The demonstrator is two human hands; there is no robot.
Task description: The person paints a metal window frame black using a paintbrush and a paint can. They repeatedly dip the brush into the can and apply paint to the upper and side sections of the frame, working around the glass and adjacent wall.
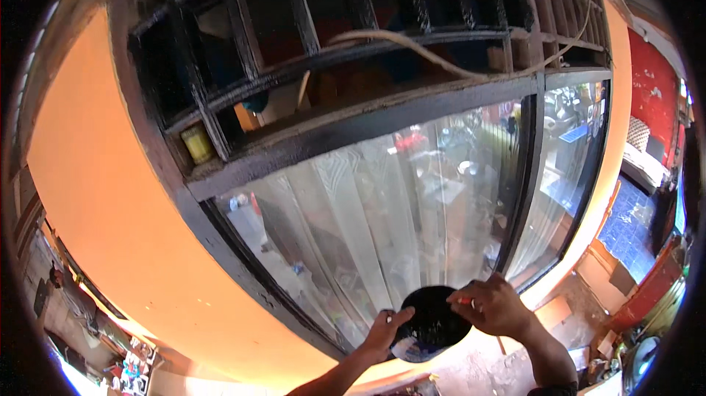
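Round container in L hand, R hand working at its rim

Round container [414, 350], contents black, is sitting low ctr, in front of the lower part of the window. L hand [386, 331] is gripping its L side, thumb lying over the rim. R hand [494, 305] is pinching a small red-orange item [465, 301] btwn thumb & fingers at the container's R edge; can't tell if the item's far end is dipping in.

Behind: glass pane [471, 205] is reflecting clutter; pale curtain [353, 219] is hanging behind it. Dark frame [375, 128] is bordering the glass. Above, black slats [298, 6] are running across the opening, some shining as if wet. Pale cord [401, 40] is draping over the slats & trailing R. Yellowish tin [197, 144] is standing at the L end of the ledge.

Outer: orange wall [95, 175] is filling L side; far R, red wall [651, 94] is rising near blue floor [629, 208].
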